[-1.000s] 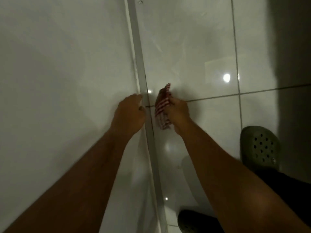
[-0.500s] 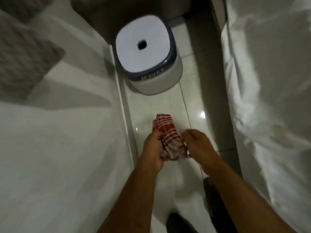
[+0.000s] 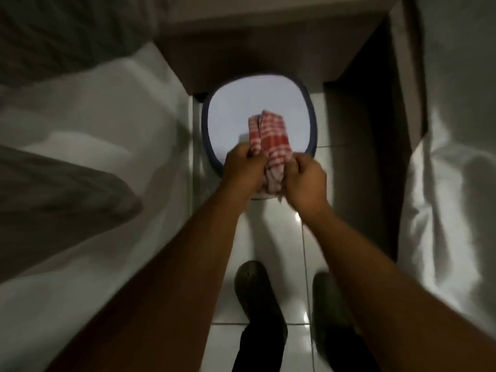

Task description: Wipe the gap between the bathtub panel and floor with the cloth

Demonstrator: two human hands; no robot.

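I stand on the tiled floor (image 3: 279,237) with both arms stretched forward, the red-and-white checked cloth (image 3: 271,146) bunched between my hands. My left hand (image 3: 243,170) is closed around the cloth's left side, and my right hand (image 3: 306,181) is curled shut on its right side, fingers pinching the fabric. The cloth rises above both fists, its upper folds showing against the white top of a stool (image 3: 233,108) with a dark blue rim; its lower end hangs down between my wrists. I cannot tell whether the cloth touches the stool or is held above it.

The white bathtub (image 3: 107,146) fills the left of the view, its panel running down to the floor just left of my left arm. The cloth is held well apart from that edge, out over the middle of the narrow strip of floor. A white curtain (image 3: 456,183) hangs on the right. My two dark shoes (image 3: 257,294) are planted on the tiles below my arms, the right one partly hidden behind my right forearm. The picture is dim and somewhat blurred.
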